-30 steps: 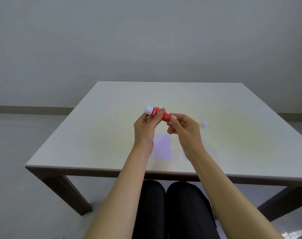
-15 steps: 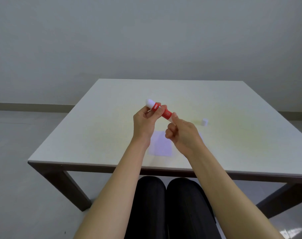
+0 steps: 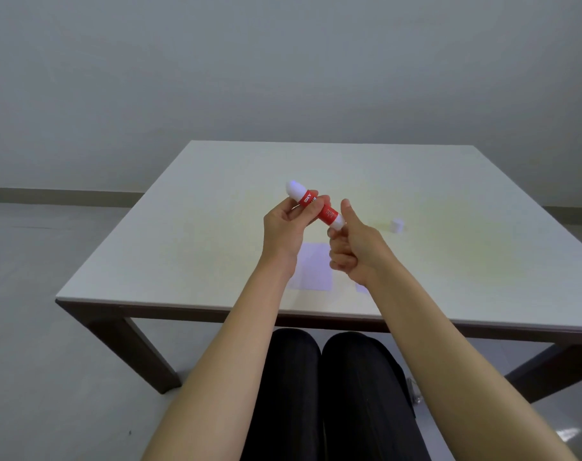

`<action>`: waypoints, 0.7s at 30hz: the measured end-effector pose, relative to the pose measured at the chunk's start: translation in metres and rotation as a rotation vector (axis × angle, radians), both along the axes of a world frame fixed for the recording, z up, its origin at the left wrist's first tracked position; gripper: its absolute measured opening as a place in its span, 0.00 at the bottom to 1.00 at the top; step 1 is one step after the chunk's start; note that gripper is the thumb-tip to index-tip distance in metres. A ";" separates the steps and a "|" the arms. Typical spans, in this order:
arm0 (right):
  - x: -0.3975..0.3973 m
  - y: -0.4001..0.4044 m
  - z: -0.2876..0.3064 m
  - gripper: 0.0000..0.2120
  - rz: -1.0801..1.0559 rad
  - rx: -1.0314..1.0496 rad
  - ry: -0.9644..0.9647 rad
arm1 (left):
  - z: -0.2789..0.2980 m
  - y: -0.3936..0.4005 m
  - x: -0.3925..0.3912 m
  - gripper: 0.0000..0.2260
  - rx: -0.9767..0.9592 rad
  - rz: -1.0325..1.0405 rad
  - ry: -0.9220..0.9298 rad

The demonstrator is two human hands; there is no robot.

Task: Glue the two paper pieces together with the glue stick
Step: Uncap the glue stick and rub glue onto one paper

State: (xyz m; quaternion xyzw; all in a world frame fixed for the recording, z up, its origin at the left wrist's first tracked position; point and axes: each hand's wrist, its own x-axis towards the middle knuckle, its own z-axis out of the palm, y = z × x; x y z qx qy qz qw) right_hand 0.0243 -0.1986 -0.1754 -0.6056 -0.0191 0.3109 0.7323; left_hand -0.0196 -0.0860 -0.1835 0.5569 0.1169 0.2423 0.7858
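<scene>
A red glue stick (image 3: 317,207) with white ends is held tilted above the table, its upper white end pointing up and left. My left hand (image 3: 283,234) grips its red middle with thumb and fingers. My right hand (image 3: 356,251) pinches the lower white end, thumb raised. Below the hands a pale paper piece (image 3: 314,272) lies flat near the table's front edge. Only a corner of a second paper piece (image 3: 361,287) shows under my right wrist. A small white cap (image 3: 397,225) stands on the table to the right.
The white table (image 3: 216,201) has dark legs, and its front edge runs just above my knees. A grey wall and grey floor surround it.
The glue stick has tilted more steeply, upper end rising to the left. My right hand has turned at the lower end, with its thumb now raised. The papers and cap stay put.
</scene>
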 end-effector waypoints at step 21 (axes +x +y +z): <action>-0.011 0.013 -0.018 0.15 0.116 0.460 -0.038 | -0.009 -0.012 0.000 0.03 -0.043 0.032 0.087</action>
